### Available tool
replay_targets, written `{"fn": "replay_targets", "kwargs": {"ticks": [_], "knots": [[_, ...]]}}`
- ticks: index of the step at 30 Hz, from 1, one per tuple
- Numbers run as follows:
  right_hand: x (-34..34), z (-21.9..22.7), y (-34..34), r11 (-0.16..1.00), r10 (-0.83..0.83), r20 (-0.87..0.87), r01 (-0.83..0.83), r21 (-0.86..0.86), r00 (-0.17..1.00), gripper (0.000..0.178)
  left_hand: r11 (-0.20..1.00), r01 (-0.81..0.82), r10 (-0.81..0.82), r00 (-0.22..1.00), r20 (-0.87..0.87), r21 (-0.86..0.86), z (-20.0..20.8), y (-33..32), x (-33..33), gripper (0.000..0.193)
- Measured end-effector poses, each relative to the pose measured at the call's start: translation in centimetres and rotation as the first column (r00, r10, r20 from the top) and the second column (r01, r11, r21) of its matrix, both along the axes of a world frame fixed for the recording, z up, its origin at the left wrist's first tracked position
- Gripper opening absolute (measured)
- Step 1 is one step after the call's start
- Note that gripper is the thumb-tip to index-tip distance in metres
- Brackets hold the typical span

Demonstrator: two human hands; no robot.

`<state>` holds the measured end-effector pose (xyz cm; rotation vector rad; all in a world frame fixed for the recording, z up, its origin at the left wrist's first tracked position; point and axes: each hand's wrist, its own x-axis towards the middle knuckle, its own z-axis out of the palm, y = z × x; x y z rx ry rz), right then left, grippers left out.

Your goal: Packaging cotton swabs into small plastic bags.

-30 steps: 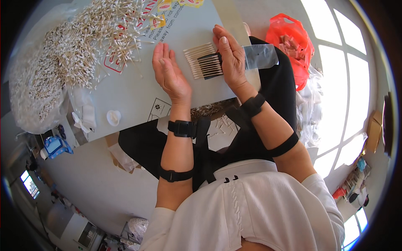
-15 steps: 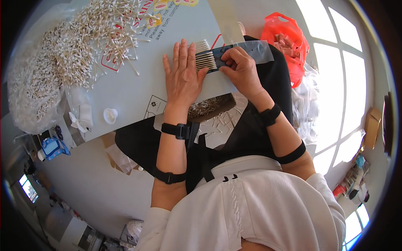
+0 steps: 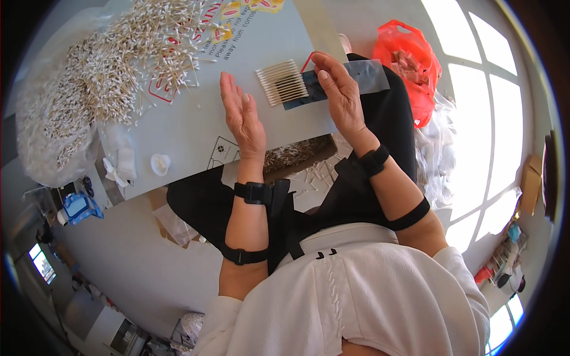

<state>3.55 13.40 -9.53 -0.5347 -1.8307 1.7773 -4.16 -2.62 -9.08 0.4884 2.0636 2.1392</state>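
A row of white-tipped cotton swabs (image 3: 274, 84) lies side by side on the grey tabletop (image 3: 196, 130), partly over a flat dark strip with a clear end (image 3: 371, 77). My left hand (image 3: 243, 121) is held on edge to the left of the row, empty, with fingers stretched out. To the right of the row, my right hand (image 3: 343, 95) is over the strip, its fingers extended and thumb apart, holding nothing. Neither hand touches the swabs. A large heap of loose cotton swabs (image 3: 113, 71) fills the far left of the table.
Clear plastic (image 3: 35, 142) lies around the heap's left side. A small white round cup (image 3: 160, 164) stands near the table's front edge. Below that edge, over my lap, is a box of swabs (image 3: 303, 151). A red plastic bag (image 3: 409, 65) is at the right.
My left hand has lifted off the swabs and moved left, turning on edge. My right hand has let go of the strip and opened. The swab row now shows fully, farther left.
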Motion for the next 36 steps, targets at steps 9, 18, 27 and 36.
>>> {"fn": "replay_targets", "kwargs": {"ticks": [9, 18, 27, 36], "knots": [[-4.1, -1.5, -2.8, 0.998, -0.028, -0.106, 0.022, -0.053, 0.994, 0.036, 0.968, -0.042, 0.015, 0.994, 0.113, 0.246, -0.8, 3.8, -2.1, 0.068], [-2.1, 2.8, -1.7, 0.987, -0.098, -0.058, 0.105, 0.125, 0.993, 0.024, 0.966, -0.236, 0.225, 0.969, 0.103, 0.11, -1.7, 0.4, -2.4, 0.046], [3.8, 23.2, -8.0, 0.504, 0.82, -0.296, -0.863, -0.033, 0.49, 0.014, 0.865, -0.307, 0.126, 0.899, -0.419, -0.398, -2.3, -2.5, -3.6, 0.024], [5.3, 25.9, -10.4, 0.39, 0.893, -0.185, -0.911, -0.136, 0.41, 0.012, 0.878, -0.253, 0.089, 0.92, -0.381, -0.407, -2.7, -1.5, -3.2, 0.023]]}}
